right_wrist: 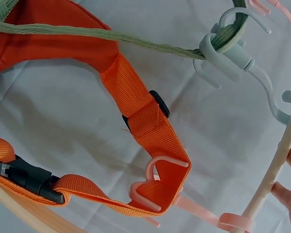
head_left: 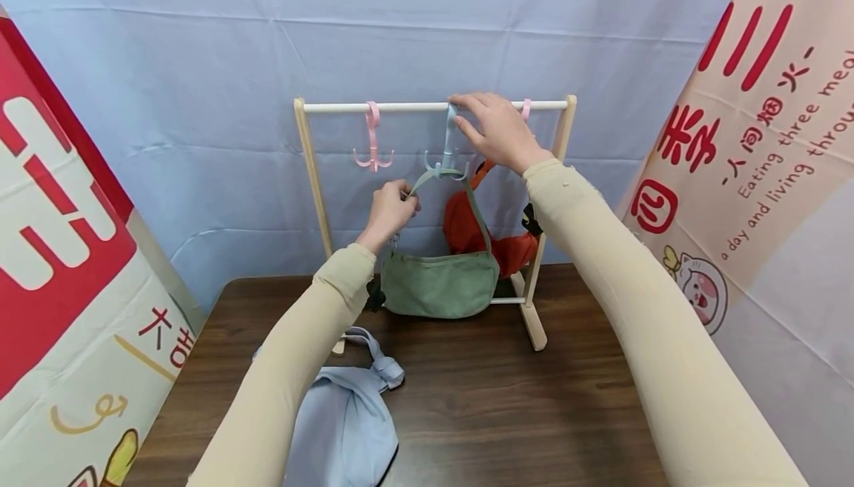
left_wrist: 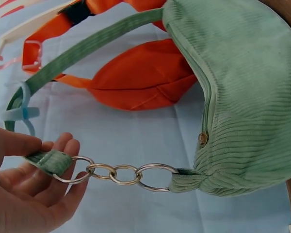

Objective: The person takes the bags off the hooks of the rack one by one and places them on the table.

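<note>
A green corduroy shoulder bag (head_left: 440, 287) hangs by its strap from a light blue multi-prong hook (head_left: 448, 142). My left hand (head_left: 392, 209) pinches the strap beside the bag's metal ring chain (left_wrist: 114, 172), clear in the left wrist view. At the top rail, my right hand (head_left: 497, 127) holds the blue hook's upper end, its thumb by the stem; only a few fingers (right_wrist: 283, 194) show beside the rail in the right wrist view. Behind the green bag, an orange-red waist bag (head_left: 467, 224) hangs by its webbing strap (right_wrist: 150, 126) on a pink hook (right_wrist: 199, 211).
The wooden rack (head_left: 311, 176) with a white rail (head_left: 407, 107) stands on a dark wood table (head_left: 507, 398). Another pink hook (head_left: 373, 138) hangs at left with bare prongs. A light blue cloth bag (head_left: 347, 420) lies at the front left. Printed cloths flank both sides.
</note>
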`<state>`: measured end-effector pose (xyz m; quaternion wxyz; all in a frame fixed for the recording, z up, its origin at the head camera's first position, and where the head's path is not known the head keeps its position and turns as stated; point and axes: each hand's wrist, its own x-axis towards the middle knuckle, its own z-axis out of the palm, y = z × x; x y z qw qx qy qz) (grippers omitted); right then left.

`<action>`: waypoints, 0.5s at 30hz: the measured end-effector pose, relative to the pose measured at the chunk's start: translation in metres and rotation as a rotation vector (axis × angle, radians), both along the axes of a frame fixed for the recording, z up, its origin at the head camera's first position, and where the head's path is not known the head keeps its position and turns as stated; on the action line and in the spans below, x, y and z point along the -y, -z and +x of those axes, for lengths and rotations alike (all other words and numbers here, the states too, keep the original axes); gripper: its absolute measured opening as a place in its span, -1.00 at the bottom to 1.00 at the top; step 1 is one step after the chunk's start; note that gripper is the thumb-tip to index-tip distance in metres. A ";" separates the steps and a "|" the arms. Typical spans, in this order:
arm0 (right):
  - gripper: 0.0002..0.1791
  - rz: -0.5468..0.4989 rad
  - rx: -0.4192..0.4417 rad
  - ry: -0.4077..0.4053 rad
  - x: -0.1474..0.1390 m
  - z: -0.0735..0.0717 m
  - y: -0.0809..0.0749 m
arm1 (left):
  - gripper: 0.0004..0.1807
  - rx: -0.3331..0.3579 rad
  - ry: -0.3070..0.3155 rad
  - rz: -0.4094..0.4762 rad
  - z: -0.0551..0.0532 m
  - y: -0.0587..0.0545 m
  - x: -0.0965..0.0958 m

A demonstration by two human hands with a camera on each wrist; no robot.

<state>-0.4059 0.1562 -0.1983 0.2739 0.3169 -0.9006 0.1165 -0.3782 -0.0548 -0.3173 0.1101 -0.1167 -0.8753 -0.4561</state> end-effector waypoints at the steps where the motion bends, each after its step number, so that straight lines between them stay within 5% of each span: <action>1: -0.53 0.002 0.000 0.002 0.000 0.000 0.000 | -0.85 -0.004 -0.002 0.008 0.000 -0.001 0.000; 15: -0.53 -0.014 -0.011 -0.012 -0.002 -0.001 0.002 | -0.86 -0.034 -0.045 0.037 0.005 -0.025 0.001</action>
